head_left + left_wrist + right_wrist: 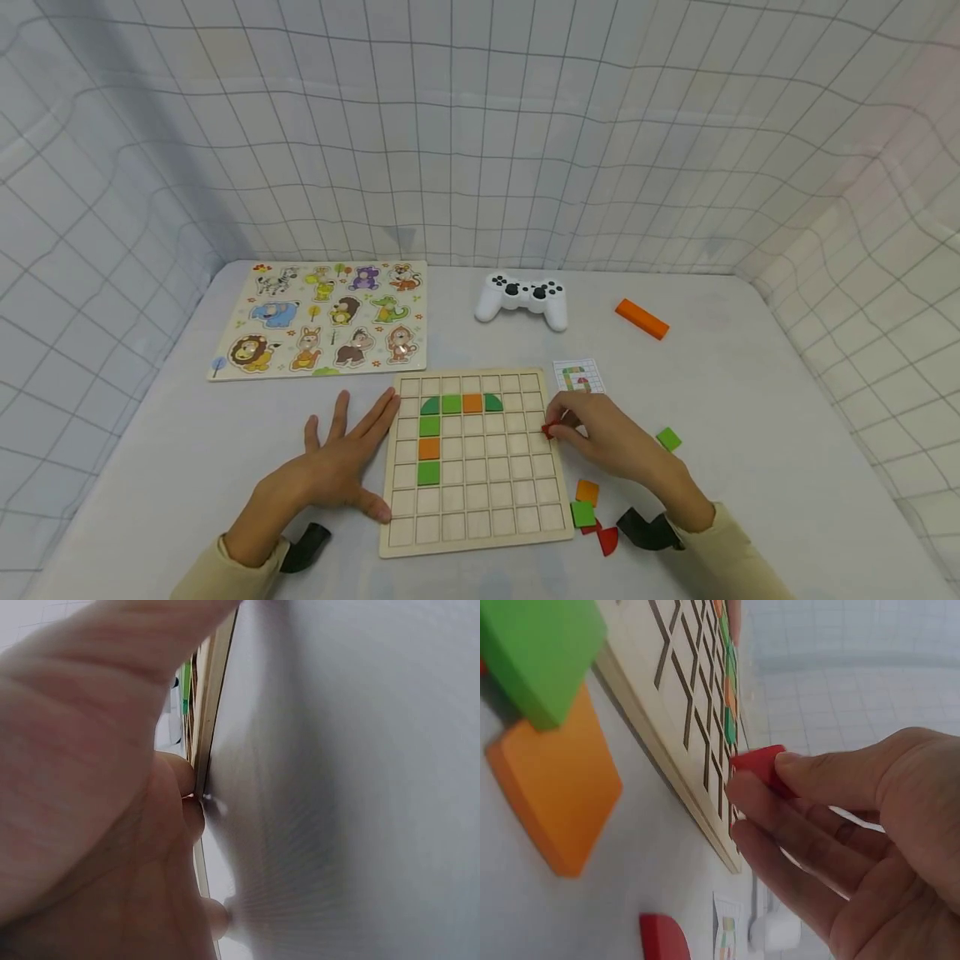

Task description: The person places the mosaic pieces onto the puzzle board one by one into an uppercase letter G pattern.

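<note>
Head view: R hand (pixel 604 432) part-hides pinched red pc (pixel 547 431).

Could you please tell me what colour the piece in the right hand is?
The held piece is red, seen best in the right wrist view.

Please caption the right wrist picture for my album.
A right hand pinches a red piece near the gridded board; a green tile and an orange tile in the foreground.

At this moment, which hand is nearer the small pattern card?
Right. In the head view, the right hand partly hides the pattern card; the left hand is across the board from it.
</note>
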The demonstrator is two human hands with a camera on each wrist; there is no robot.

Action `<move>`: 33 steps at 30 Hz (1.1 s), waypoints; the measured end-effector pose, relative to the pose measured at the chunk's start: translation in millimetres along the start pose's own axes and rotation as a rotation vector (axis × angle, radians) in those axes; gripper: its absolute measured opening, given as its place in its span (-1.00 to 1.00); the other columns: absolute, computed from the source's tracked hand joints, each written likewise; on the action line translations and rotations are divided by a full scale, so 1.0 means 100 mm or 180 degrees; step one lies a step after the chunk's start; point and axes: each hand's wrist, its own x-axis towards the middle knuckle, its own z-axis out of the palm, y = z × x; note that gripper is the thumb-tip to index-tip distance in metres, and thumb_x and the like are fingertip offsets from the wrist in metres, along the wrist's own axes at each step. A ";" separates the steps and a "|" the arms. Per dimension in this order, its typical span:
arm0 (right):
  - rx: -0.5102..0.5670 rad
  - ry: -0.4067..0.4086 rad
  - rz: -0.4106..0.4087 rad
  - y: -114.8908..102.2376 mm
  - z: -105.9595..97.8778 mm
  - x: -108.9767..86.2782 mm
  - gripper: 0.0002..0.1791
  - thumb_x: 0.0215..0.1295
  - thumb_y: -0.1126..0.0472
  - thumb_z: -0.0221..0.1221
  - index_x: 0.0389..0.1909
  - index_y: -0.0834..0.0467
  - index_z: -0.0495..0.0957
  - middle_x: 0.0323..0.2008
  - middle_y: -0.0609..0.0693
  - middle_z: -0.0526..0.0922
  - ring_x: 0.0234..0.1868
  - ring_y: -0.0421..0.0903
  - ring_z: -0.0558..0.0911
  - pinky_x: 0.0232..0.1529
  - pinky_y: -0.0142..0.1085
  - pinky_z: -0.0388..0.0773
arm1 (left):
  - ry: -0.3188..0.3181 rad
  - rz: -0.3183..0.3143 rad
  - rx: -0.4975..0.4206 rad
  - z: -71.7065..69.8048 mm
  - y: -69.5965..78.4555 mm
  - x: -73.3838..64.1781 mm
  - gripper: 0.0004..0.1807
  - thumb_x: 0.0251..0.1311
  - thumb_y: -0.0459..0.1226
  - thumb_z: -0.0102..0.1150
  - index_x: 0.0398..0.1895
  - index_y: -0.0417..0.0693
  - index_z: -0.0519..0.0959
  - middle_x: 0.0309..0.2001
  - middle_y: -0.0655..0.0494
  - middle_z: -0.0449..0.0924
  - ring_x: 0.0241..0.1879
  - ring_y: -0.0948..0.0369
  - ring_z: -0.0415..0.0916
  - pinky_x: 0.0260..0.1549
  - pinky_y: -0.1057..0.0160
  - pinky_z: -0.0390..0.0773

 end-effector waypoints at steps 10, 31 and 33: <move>0.0044 -0.0076 -0.0309 -0.10 0.13 0.04 -0.83 0.40 0.25 0.22 -0.05 0.02 0.66 -0.16 -0.20 0.63 -0.20 -0.29 0.60 -0.12 -0.40 0.62 | 0.0012 0.0001 0.0010 0.01 0.00 -0.02 0.64 -0.48 0.22 0.60 0.64 0.06 -0.31 0.64 0.01 -0.49 0.44 -0.44 -0.79 0.14 -0.63 -0.58; 0.0745 -0.0630 -0.0441 -0.57 0.47 0.37 -0.82 0.35 0.27 0.27 -0.07 0.10 0.69 -0.21 -0.18 0.72 -0.24 -0.38 0.64 -0.14 -0.46 0.62 | 0.0002 0.0010 0.0050 0.01 -0.01 -0.01 0.64 -0.47 0.23 0.59 0.64 0.06 -0.32 0.64 0.00 -0.49 0.44 -0.45 -0.78 0.13 -0.64 -0.56; 0.0724 -0.0634 -0.0472 -0.61 0.50 0.41 -0.83 0.35 0.27 0.28 -0.08 0.10 0.69 -0.21 -0.18 0.72 -0.26 -0.39 0.63 -0.15 -0.48 0.61 | 0.0000 0.0007 0.0057 0.01 -0.01 -0.01 0.63 -0.47 0.23 0.59 0.64 0.06 -0.32 0.64 -0.01 -0.49 0.44 -0.45 -0.77 0.13 -0.64 -0.56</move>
